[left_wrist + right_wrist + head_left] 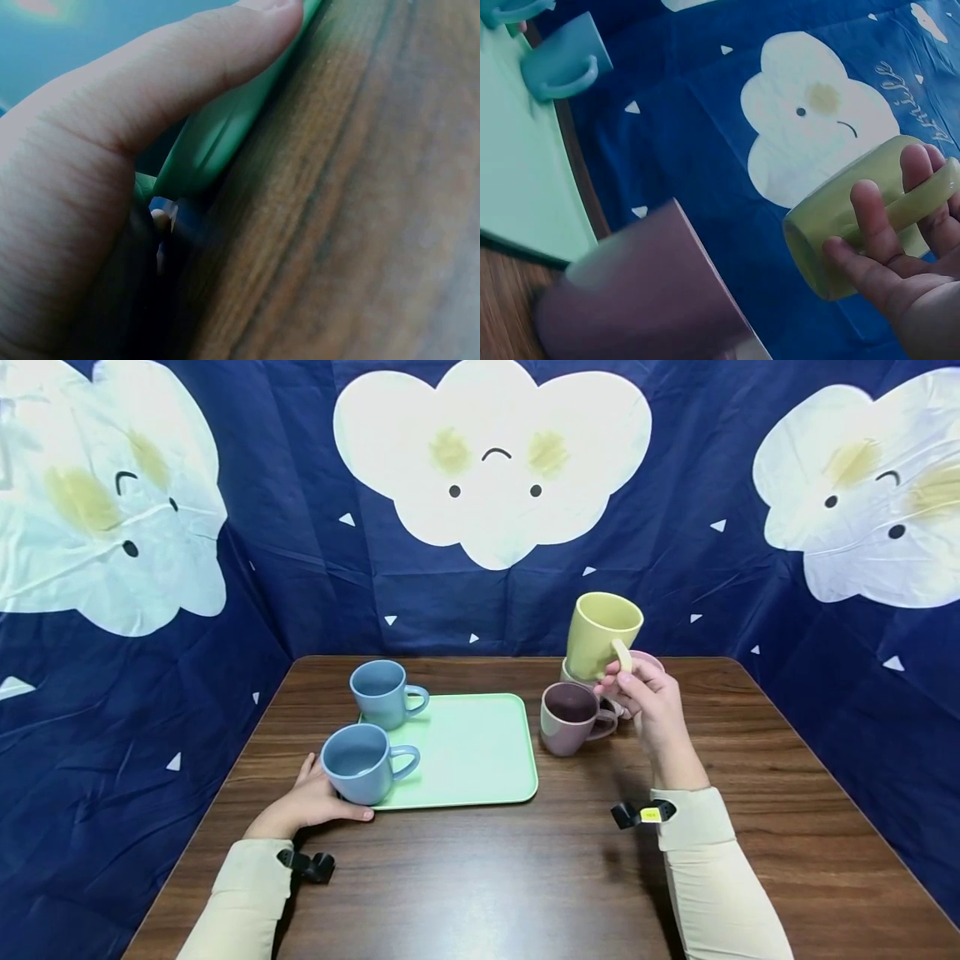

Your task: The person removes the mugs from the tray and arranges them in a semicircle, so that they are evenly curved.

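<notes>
Lifting seems in hand: right of centre, the right hand (pixel 654 697) pinches a glossy yellow-green mug (pixel 595 639) by its handle; at lower left, the spread left hand (pixel 318 797) touches a pale-green rectangular tray (pixel 476 752). The next move probably calls for clearing the glossy mauve mug (pixel 564 731).

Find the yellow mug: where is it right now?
In the head view, the yellow mug is right of centre, held by its handle in the right hand. It appears just above the purple mug, right of the green tray.
</notes>
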Available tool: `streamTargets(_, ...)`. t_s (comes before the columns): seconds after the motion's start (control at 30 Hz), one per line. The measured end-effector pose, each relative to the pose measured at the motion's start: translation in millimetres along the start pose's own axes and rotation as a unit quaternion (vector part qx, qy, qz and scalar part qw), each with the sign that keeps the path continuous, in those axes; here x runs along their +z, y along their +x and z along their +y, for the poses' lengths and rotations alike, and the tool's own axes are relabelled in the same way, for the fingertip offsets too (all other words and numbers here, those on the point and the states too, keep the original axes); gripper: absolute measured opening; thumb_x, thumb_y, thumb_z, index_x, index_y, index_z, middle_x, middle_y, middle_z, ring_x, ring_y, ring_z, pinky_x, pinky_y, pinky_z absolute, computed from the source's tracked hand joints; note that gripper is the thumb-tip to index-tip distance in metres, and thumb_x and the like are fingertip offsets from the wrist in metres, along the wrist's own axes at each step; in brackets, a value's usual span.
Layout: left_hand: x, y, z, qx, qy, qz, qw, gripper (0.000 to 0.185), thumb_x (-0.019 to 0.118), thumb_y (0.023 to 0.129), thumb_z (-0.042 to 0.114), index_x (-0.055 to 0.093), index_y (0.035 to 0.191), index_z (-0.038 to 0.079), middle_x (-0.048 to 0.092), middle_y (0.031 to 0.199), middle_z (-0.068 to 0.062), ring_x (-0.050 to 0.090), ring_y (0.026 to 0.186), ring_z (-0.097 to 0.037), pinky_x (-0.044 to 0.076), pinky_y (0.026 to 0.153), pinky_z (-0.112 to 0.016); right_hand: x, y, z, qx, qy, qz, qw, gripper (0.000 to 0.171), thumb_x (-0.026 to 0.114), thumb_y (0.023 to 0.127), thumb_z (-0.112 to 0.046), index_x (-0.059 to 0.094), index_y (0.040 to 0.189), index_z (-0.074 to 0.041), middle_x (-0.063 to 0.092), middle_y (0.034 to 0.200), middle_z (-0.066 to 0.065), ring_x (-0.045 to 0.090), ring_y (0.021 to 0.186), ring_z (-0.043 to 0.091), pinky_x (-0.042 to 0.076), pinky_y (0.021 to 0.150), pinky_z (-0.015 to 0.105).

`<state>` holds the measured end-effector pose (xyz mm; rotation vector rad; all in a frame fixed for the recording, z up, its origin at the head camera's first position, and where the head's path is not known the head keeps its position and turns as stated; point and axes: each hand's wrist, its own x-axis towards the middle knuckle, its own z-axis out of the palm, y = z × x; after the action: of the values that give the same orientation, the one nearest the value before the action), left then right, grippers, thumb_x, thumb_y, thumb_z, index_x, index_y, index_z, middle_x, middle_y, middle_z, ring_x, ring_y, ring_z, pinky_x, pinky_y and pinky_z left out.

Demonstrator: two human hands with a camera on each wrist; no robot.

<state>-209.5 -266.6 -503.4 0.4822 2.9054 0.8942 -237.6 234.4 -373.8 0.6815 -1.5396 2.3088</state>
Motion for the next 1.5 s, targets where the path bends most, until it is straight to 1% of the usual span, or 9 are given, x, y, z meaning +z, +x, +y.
streamTargets(0.13,-0.4,-0.3,-0.1,0.002,0.003,0.001,1.0,0.119,0.091,0.063,0.05,0.035,0.151,-0.007,0.04,0.151,-0.032,0.013,0.144,-0.054,-0.003,0.113,-0.072,-9,-1,-6,-0.004,0.002,0.009,1.0,0.02,0.053,0.095,0.012,0.07,0.098,0.002,0.07,0.089,0.009,0.074,0.075,0.02,0.061,0.074,0.03)
streamTargets(0.27,-0.4,-1.1,0.8,0.003,0.003,0.002,1.0,0.118,0.091,0.063,0.051,0.037,0.15,-0.007,0.041,0.151,-0.032,0.014,0.144,-0.054,-0.003,0.113,-0.072,-18,-4,-11,-0.005,0.004,0.013,1.0,0.024,0.05,0.093,0.016,0.069,0.099,0.004,0.073,0.084,0.01,0.074,0.074,0.02,0.061,0.074,0.03)
streamTargets(0.43,-0.7,-1.1,2.3,0.001,-0.002,0.0,1.0,0.118,0.091,0.063,0.05,0.036,0.151,-0.007,0.04,0.152,-0.032,0.014,0.145,-0.054,-0.004,0.113,-0.072,-29,-8,-17,-0.011,-0.009,0.031,0.999,0.025,0.049,0.093,0.017,0.069,0.095,0.003,0.072,0.083,0.01,0.073,0.072,0.02,0.061,0.073,0.031)
streamTargets(0.77,-3.7,-2.4,6.1,0.001,0.005,-0.001,1.0,0.116,0.092,0.062,0.048,0.038,0.15,-0.006,0.042,0.151,-0.031,0.016,0.144,-0.052,-0.002,0.113,-0.073,-50,-12,-29,-0.036,0.013,0.04,0.998,0.023,0.047,0.093,0.019,0.068,0.097,0.009,0.073,0.083,0.014,0.074,0.073,0.023,0.061,0.073,0.032)
streamTargets(0.93,-1.5,-1.5,3.0,0.001,0.003,-0.001,1.0,0.117,0.091,0.063,0.05,0.037,0.15,-0.006,0.041,0.151,-0.032,0.015,0.144,-0.053,-0.002,0.112,-0.073,-60,-16,-33,-0.035,-0.004,0.073,0.997,0.019,0.05,0.094,0.018,0.068,0.097,0.01,0.072,0.084,0.014,0.073,0.073,0.023,0.061,0.073,0.032)
streamTargets(1.0,-0.5,-0.8,2.0,0.0,0.001,-0.001,1.0,0.118,0.091,0.063,0.051,0.037,0.15,-0.006,0.04,0.152,-0.032,0.014,0.145,-0.053,-0.003,0.113,-0.072,-65,-17,-34,-0.033,-0.009,0.086,0.996,0.019,0.05,0.094,0.018,0.068,0.096,0.01,0.072,0.083,0.014,0.073,0.072,0.024,0.061,0.073,0.031)
streamTargets(1.13,0.3,-0.1,0.7,0.002,0.001,-0.002,1.0,0.119,0.091,0.062,0.051,0.036,0.151,-0.007,0.039,0.152,-0.033,0.013,0.145,-0.053,-0.004,0.113,-0.072,-75,-21,-35,-0.033,-0.003,0.098,0.995,0.019,0.05,0.093,0.018,0.067,0.096,0.01,0.073,0.081,0.015,0.074,0.071,0.025,0.061,0.073,0.032)
streamTargets(1.5,-0.8,0.2,1.6,-0.003,0.002,-0.003,1.0,0.121,0.091,0.062,0.051,0.033,0.152,-0.007,0.037,0.153,-0.032,0.011,0.145,-0.054,-0.005,0.113,-0.071,-101,-26,-31,-0.032,0.011,0.109,0.993,0.021,0.048,0.094,0.019,0.067,0.094,0.011,0.073,0.079,0.016,0.074,0.069,0.026,0.061,0.071,0.031)
